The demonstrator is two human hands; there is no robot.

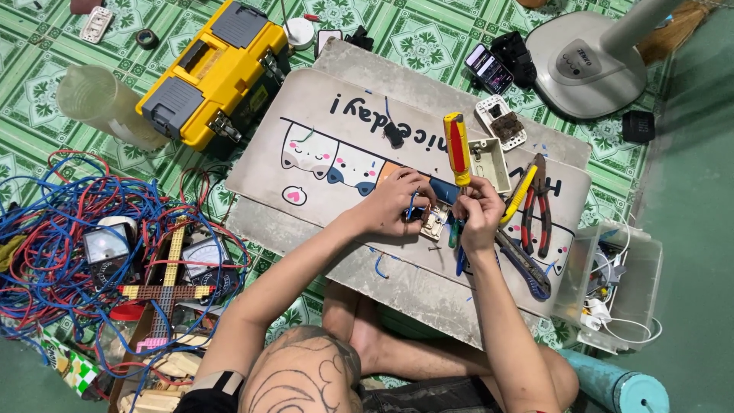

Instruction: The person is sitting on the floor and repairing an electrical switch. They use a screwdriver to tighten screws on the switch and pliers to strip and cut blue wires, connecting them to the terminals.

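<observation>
My left hand (394, 203) presses down on a small cream wall switch (434, 222) lying on a grey mat with cartoon cats (321, 138), and a short blue wire (413, 205) runs under its fingers. My right hand (480, 214) grips a screwdriver with a red and yellow handle (457, 149), held upright with its tip at the switch. A white plastic switch box (489, 162) lies just behind the hands.
Pliers with red handles (539, 203), a yellow-handled tool (518, 195) and a blue-handled cutter (524, 264) lie right of my hand. A yellow toolbox (218, 73), tangled red and blue wires (53, 222), meters (107, 245), a clear bin (619, 283) and a fan base (585, 65) surround the mat.
</observation>
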